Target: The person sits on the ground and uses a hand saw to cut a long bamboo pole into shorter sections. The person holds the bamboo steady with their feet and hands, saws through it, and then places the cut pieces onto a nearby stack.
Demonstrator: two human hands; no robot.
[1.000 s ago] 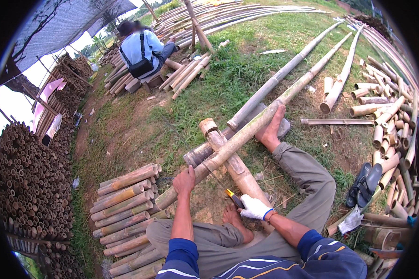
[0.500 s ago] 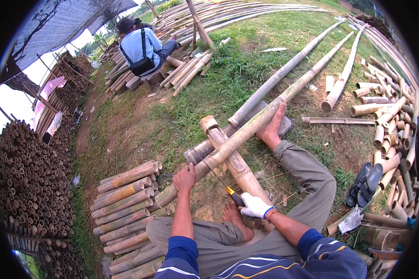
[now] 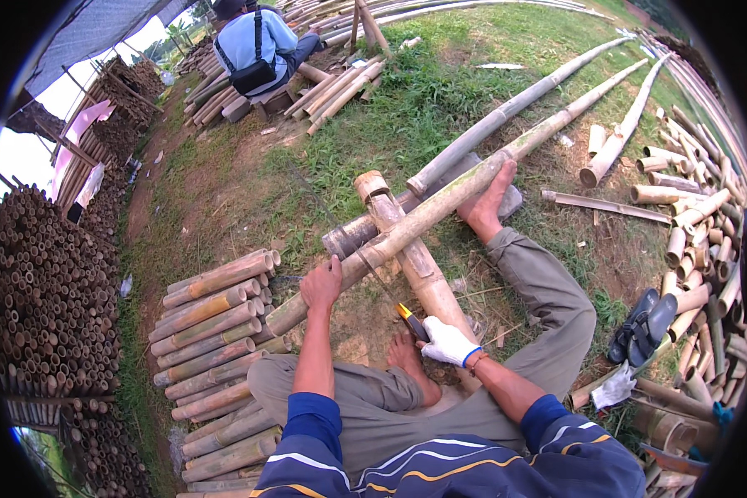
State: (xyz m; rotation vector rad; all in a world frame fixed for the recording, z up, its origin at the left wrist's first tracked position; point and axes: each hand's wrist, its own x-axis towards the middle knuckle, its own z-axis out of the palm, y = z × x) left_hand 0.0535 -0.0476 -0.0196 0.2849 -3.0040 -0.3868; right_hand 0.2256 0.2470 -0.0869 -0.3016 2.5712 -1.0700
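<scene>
A long bamboo pole (image 3: 432, 212) slants across in front of me, resting over a thick notched bamboo piece (image 3: 430, 295). My bare left hand (image 3: 321, 282) is closed around the pole near its close end. My right hand (image 3: 448, 342), in a white glove, grips the yellow-and-black handle of a handsaw (image 3: 411, 319). The saw's thin blade runs away from me and meets the pole just right of my left hand. One bare foot (image 3: 485, 207) presses on the pole farther up; the other foot (image 3: 412, 365) rests on the ground by the notched piece.
Cut bamboo lengths (image 3: 216, 332) are stacked at my left, beside a tall pile of tubes (image 3: 50, 299). Loose offcuts (image 3: 689, 216), black sandals (image 3: 643, 328) and a white glove (image 3: 614, 388) lie at right. A person in light blue (image 3: 253, 50) sits farther off among poles.
The view has shifted, so the surroundings sit higher in the picture. More of the blade shows beyond the pole now. Both hands keep their holds.
</scene>
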